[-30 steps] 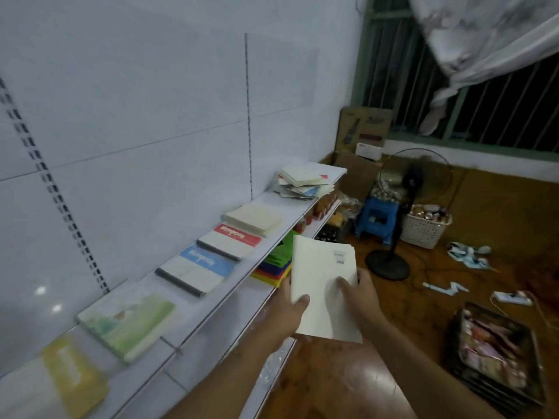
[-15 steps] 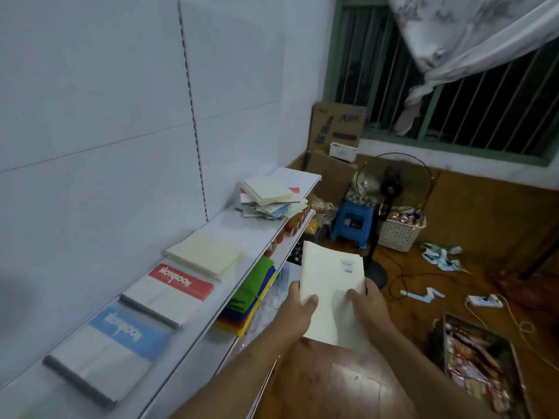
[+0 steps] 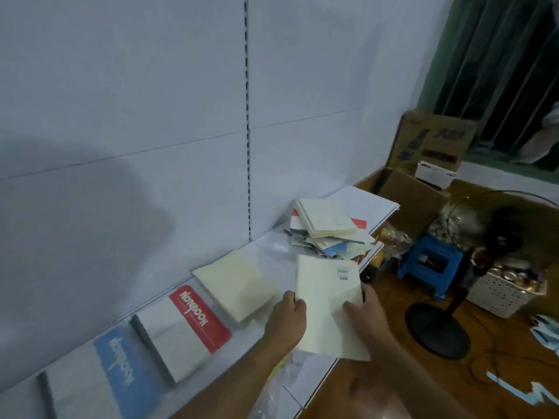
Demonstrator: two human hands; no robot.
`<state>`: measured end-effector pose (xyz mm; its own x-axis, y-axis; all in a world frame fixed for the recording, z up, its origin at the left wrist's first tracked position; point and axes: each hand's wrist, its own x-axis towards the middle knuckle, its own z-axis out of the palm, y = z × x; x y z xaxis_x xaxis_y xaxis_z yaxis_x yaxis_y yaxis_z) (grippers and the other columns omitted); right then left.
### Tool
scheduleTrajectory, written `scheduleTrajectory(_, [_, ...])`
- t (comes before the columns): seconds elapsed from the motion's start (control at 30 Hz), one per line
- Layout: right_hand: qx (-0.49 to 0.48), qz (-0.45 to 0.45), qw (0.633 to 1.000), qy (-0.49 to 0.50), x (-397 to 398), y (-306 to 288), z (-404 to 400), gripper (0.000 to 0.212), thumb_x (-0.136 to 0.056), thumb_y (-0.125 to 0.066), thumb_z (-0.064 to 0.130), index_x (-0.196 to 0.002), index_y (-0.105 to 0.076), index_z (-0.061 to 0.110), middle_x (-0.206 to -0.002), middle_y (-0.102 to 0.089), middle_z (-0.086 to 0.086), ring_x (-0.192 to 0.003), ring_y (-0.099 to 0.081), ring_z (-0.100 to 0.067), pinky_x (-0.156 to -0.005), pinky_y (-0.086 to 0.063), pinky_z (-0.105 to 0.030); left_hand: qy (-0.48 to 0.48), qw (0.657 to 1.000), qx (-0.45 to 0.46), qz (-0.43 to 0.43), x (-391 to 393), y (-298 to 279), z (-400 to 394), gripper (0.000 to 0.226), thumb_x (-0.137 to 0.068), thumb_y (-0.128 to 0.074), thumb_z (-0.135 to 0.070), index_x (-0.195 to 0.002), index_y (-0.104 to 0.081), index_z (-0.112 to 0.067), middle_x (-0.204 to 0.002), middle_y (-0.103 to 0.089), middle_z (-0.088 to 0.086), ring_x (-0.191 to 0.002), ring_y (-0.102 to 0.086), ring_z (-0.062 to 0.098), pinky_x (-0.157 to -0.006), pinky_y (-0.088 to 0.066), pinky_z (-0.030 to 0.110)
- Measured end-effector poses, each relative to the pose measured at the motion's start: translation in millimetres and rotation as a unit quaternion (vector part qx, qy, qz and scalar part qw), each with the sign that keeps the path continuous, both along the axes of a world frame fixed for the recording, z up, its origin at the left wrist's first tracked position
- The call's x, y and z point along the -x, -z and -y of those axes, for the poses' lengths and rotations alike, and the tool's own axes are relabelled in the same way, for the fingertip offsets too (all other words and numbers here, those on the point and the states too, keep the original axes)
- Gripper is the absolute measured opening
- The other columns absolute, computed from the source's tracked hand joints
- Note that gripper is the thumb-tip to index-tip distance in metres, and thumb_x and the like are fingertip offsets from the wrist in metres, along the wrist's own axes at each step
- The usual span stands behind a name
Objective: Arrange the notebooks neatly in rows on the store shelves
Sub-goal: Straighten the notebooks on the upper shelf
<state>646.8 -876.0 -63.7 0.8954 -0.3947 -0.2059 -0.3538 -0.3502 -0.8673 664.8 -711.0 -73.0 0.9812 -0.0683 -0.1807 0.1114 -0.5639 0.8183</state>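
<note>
Cream notebook (image 3: 328,300) held over the shelf (image 3: 367,204) front edge, left hand (image 3: 287,320) pinching its left edge, right hand (image 3: 367,316) gripping its right side, cream pad (image 3: 237,285), red-banded notebook (image 3: 184,331), blue-banded notebook (image 3: 99,379) in a row, loose pile (image 3: 328,226) near the shelf's far end.

A blue plastic stool (image 3: 429,261) stands on the wooden floor beside a black pedestal fan (image 3: 496,246), a white basket (image 3: 499,294) and cardboard boxes (image 3: 432,140).

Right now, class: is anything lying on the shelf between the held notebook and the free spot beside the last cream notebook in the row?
Nothing visible. The held notebook hovers over bare shelf between the cream notebook and the messy pile.
</note>
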Motion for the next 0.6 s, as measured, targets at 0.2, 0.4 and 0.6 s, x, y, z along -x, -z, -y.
scheduleTrajectory(0.2, [0.01,0.023,0.982,-0.188,-111.2,3.1,-42.9,0.052,-0.084,-0.059,0.012,-0.133,-0.045,0.014,-0.123,-0.059,-0.01,-0.099,-0.055,-0.022,-0.087,-0.046,-0.034,-0.172,0.983,-0.06,0.003,-52.8,3.5,-42.3,0.026,-0.099,-0.036,-0.032,-0.093,-0.05,-0.011,-0.091,-0.06,0.007,-0.081,-0.059,0.025,-0.069,-0.045,0.034])
scheduleTrajectory(0.4, [0.062,0.016,0.927,-0.369,-166.6,21.1,-97.1,0.05,-0.087,-0.058,0.012,-0.135,-0.043,0.009,-0.127,-0.056,-0.012,-0.108,-0.054,-0.025,-0.087,-0.045,-0.032,-0.317,0.947,-0.049,-0.011,-53.9,14.1,-74.8,0.026,-0.098,-0.046,-0.028,-0.11,-0.052,-0.006,-0.101,-0.062,0.011,-0.089,-0.06,0.024,-0.074,-0.046,0.032])
scheduleTrajectory(0.6, [0.125,0.002,0.896,-0.426,-188.1,40.0,-131.6,0.052,-0.087,-0.055,0.01,-0.136,-0.038,0.005,-0.131,-0.05,-0.015,-0.119,-0.048,-0.028,-0.099,-0.039,-0.033,-0.36,0.931,-0.047,-0.043,-59.1,29.0,-84.9,0.036,-0.095,-0.054,-0.02,-0.127,-0.048,-0.004,-0.122,-0.059,0.012,-0.11,-0.057,0.025,-0.086,-0.044,0.024])
